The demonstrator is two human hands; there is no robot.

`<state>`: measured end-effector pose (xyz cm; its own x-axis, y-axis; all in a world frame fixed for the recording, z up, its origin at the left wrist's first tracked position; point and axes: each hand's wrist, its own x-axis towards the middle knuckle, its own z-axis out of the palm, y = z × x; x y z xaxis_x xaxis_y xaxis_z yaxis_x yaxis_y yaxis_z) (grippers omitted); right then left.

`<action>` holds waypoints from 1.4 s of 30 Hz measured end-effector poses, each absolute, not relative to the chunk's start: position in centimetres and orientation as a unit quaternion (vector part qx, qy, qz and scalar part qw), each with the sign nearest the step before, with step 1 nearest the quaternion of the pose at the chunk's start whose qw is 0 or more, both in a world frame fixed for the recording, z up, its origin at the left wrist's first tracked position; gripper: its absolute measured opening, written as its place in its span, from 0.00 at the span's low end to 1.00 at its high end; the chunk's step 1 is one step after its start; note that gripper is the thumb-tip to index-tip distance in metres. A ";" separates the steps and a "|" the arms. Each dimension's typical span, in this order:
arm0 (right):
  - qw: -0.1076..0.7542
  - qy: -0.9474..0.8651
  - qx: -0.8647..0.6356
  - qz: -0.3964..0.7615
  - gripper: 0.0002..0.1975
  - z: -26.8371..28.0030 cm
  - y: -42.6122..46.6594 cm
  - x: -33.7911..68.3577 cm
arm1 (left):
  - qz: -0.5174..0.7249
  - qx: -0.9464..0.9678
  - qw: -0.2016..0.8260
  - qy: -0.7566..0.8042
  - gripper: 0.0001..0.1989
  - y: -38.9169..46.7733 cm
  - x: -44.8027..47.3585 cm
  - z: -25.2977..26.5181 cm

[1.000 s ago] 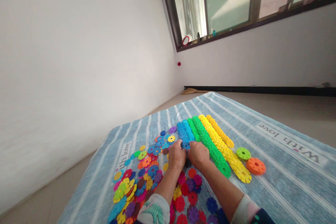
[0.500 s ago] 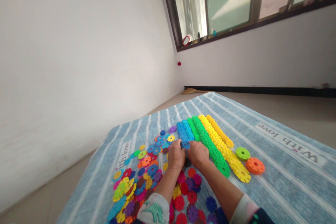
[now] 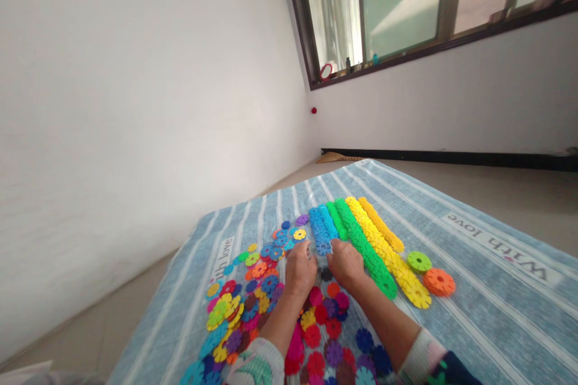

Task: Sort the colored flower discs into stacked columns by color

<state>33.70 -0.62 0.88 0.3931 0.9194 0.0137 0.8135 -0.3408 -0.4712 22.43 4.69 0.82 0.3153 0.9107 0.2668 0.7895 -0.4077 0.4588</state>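
Notched plastic flower discs lie in overlapping rows on a striped blue cloth. The blue row [image 3: 320,225] ends near me, between my two hands. Just left of that end is my left hand [image 3: 301,267], its fingers curled; whatever they may hold is hidden. On the other side my right hand [image 3: 345,263] is also closed, fingertips close to the blue row's end, and I cannot see anything in it. Beside the blue row run a light-blue row [image 3: 328,222], a short green row [image 3: 336,219], a long green row [image 3: 365,249] and a yellow row [image 3: 388,252].
Loose mixed discs [image 3: 239,313] are scattered to the left and under my forearms. An orange-yellow row [image 3: 382,225] lies outermost. Right of the rows sit a lime disc [image 3: 419,261] and orange discs [image 3: 439,282]. The cloth [image 3: 487,295] ends before a wall and window.
My hands have drawn apart from the blue row's near end, where both were on a blue disc. That disc now lies in line with the row. The view has shifted slightly.
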 end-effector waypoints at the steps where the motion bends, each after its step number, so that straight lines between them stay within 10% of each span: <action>1: 0.206 -0.538 -0.807 0.127 0.12 0.9 -0.7 33.7 | 0.254 0.802 0.123 0.527 0.14 4.4 21.9 1.0; 42: 0.262 -0.797 -0.542 -0.052 0.09 -1.7 -14.3 32.3 | 0.318 0.563 0.086 0.758 0.17 -7.0 -1.7 2.5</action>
